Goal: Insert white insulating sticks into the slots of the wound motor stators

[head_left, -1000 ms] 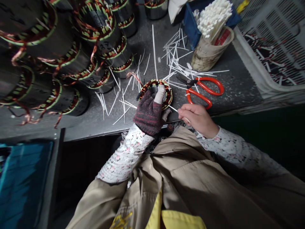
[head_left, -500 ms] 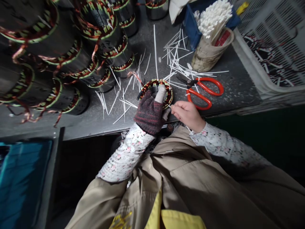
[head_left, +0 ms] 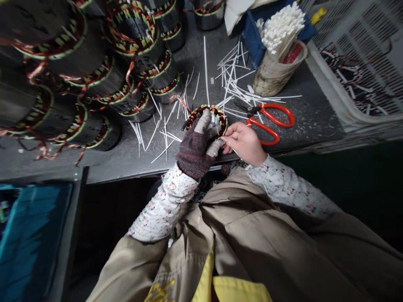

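A motor stator point(head_left: 221, 114) with a ring of copper windings and pale green insulation stands at the table's near edge. My left hand point(head_left: 194, 152), in a dark knitted fingerless glove with wrapped fingertips, grips the stator, its fingers reaching into the bore. At the near right rim, my bare right hand point(head_left: 247, 144) pinches a thin white cord, mostly hidden by the fingers; its fingertips meet my left thumb there. Red-handled scissors point(head_left: 287, 115) lie just right of the stator. Loose white cords point(head_left: 231, 86) are scattered behind it.
Stacked stators point(head_left: 103, 79) fill the left side of the table. A worn cup point(head_left: 271, 79) packed with white-tipped sticks stands at the back right, before a blue bin point(head_left: 254, 37). A white slatted crate point(head_left: 333, 102) with wire scraps sits far right.
My right hand has moved slightly left, in against the stator's rim and my left thumb. My left fingers have shifted on the ring. The view has moved a little.
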Tool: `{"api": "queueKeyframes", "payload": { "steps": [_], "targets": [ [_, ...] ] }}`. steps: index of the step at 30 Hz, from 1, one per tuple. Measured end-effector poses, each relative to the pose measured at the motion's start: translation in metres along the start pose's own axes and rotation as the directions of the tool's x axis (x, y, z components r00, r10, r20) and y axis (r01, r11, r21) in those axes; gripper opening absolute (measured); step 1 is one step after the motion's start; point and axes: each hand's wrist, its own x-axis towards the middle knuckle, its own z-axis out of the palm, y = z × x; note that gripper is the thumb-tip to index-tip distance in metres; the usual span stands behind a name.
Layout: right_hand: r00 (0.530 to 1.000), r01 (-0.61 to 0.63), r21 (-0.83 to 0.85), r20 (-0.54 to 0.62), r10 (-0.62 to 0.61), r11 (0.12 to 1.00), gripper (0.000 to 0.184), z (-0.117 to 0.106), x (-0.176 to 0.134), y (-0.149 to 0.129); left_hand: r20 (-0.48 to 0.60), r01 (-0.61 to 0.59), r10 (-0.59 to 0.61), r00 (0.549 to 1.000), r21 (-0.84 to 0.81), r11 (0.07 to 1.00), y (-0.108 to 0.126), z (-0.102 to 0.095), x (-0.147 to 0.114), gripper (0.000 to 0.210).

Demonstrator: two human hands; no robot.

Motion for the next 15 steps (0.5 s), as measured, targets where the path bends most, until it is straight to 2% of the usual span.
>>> {"api": "queueKeyframes", "payload": {
  "steps": [3, 6, 8, 10, 12, 15],
  "targets": [
    [0.999, 0.043, 0.014, 0.026, -0.044, 0.999, 0.055, -0.001, -0.008, -0.007, -0.061, -0.009, 0.004, 0.998, -0.081, 0.997, 0.002, 0.000, 0.006, 0.040],
    [0.979, 0.205, -0.152, 0.021, -0.205, 0.967, 0.051, -0.008, -0.025, -0.017, -0.063, -0.055, 0.051, 0.997, -0.057, 0.997, 0.005, -0.003, 0.011, 0.021],
    [0.949, 0.301, -0.363, 0.027, -0.313, 0.882, 0.045, -0.011, -0.032, -0.022, -0.064, -0.047, 0.043, 0.997, -0.061, 0.997, 0.007, -0.005, 0.012, 0.021],
    [0.923, 0.346, -0.541, 0.049, -0.382, 0.767, 0.041, -0.011, -0.034, -0.024, -0.057, -0.043, 0.040, 0.998, -0.051, 0.998, 0.007, -0.006, 0.011, 0.022],
    [0.911, 0.348, -0.647, 0.062, -0.408, 0.679, 0.039, -0.010, -0.030, -0.024, -0.049, -0.067, 0.065, 0.997, -0.031, 0.997, 0.005, -0.006, 0.010, 0.023],
    [0.912, 0.314, -0.730, 0.054, -0.406, 0.607, 0.038, -0.010, -0.020, -0.023, -0.073, -0.138, 0.135, 0.988, -0.048, 0.989, 0.001, -0.004, 0.010, 0.021]
  ]
}}
